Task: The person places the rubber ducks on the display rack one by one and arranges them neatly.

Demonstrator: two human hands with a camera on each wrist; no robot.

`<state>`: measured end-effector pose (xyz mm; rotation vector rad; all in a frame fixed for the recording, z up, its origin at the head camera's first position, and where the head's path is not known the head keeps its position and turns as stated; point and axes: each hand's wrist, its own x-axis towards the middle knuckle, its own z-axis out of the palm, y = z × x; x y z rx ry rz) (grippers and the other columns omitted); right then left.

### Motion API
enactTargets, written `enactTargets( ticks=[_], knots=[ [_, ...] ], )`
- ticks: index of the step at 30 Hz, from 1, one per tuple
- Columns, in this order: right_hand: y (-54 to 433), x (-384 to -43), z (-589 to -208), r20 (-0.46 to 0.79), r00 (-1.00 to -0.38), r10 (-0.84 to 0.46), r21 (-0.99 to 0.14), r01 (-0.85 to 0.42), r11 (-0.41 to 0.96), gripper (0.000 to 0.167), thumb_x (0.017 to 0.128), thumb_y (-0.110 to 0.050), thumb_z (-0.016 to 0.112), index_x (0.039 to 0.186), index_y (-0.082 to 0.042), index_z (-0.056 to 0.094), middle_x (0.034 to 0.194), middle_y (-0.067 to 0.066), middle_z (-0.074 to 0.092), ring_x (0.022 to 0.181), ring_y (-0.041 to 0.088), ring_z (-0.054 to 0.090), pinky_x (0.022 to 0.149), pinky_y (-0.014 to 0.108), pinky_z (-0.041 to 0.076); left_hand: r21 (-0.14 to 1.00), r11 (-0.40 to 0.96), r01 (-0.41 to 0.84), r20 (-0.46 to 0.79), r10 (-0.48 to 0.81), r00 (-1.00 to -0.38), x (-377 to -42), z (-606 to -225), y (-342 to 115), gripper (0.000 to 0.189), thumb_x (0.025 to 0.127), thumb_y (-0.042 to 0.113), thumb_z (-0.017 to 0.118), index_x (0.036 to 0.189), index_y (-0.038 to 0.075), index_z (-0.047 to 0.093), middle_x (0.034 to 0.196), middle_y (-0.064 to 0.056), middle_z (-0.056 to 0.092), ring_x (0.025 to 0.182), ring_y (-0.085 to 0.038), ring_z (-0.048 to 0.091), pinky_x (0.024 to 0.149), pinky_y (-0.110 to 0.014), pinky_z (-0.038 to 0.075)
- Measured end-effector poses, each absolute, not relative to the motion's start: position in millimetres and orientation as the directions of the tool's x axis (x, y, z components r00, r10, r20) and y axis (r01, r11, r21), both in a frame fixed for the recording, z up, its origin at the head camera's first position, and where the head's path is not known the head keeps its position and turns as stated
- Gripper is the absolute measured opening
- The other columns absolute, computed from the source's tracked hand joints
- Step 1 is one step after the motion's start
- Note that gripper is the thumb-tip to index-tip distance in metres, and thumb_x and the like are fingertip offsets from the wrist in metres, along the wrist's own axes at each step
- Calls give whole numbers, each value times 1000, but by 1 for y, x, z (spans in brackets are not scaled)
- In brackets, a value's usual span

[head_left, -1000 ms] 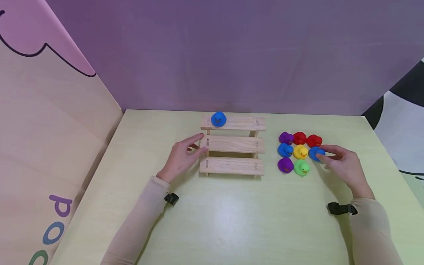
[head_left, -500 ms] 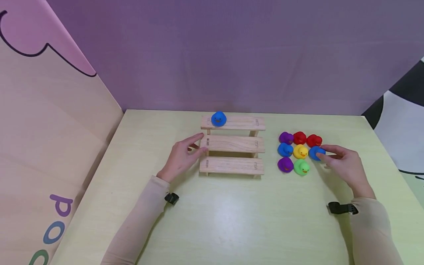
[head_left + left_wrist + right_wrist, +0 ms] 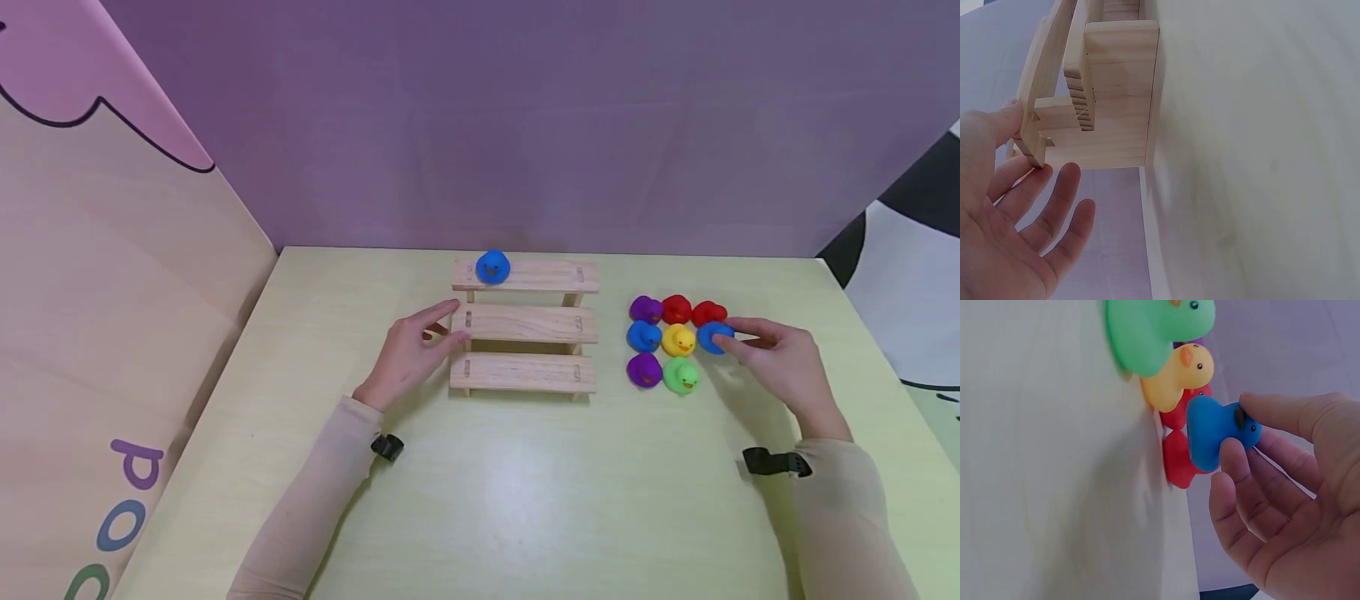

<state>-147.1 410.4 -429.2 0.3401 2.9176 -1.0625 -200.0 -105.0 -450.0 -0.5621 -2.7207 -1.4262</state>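
Observation:
A three-step wooden stand (image 3: 532, 323) stands at the middle of the table, with one blue rubber duck (image 3: 492, 267) on the left of its top step. My left hand (image 3: 408, 354) pinches the left end of the middle step; in the left wrist view the thumb (image 3: 1009, 120) lies on the board's face. At the right, my right hand (image 3: 783, 362) holds another blue rubber duck (image 3: 1213, 431) between thumb and fingers, and its base appears slightly off the table. Beside it are a yellow duck (image 3: 678, 340), a green duck (image 3: 681, 376) and a red duck (image 3: 708, 313).
More ducks stand in the same cluster: a second red one (image 3: 677, 309), a blue one (image 3: 643, 336) and two purple ones, one at the back (image 3: 646, 309) and one in front (image 3: 644, 370). A purple wall panel (image 3: 525, 125) rises behind the pale table (image 3: 480, 500).
The blue duck in my right hand has come up slightly from its place among the others. My left hand stays on the stand. The head view has shifted a little.

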Motion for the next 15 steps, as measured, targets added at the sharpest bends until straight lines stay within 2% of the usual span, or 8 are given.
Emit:
enactTargets(
  ticks=[3,6,10,15],
  knots=[
    [408,-149,-426,-82,-978,191,-636,199,746,68,104,-57,63,149,-6,61,146,23,59,102,9,56,69,14,50,794,515,322,181,305,-935,-200,-451,-105,57,101,36,76,154,20,59,156,-2,61,109,-24,75,95,-46,62],
    [405,-150,-422,-67,-981,182,-637,183,749,67,103,-57,64,148,-7,62,143,20,62,99,4,56,69,14,50,795,512,325,185,307,-934,-200,-452,-105,57,102,36,75,154,20,59,156,-3,61,109,-25,75,95,-46,62],
    [401,-151,-416,-46,-982,182,-642,169,748,67,102,-58,66,147,-9,63,127,1,66,89,-7,54,69,14,51,791,513,332,192,308,-932,-201,-454,-105,57,102,35,75,154,19,59,155,-3,61,109,-24,75,96,-46,62],
    [397,-152,-409,-17,-983,183,-647,151,748,67,100,-59,67,147,-11,64,114,-22,61,86,-11,54,70,14,50,790,514,334,195,306,-932,-200,-454,-105,57,102,36,75,154,20,60,156,-3,61,109,-23,75,97,-45,62]
  ],
)
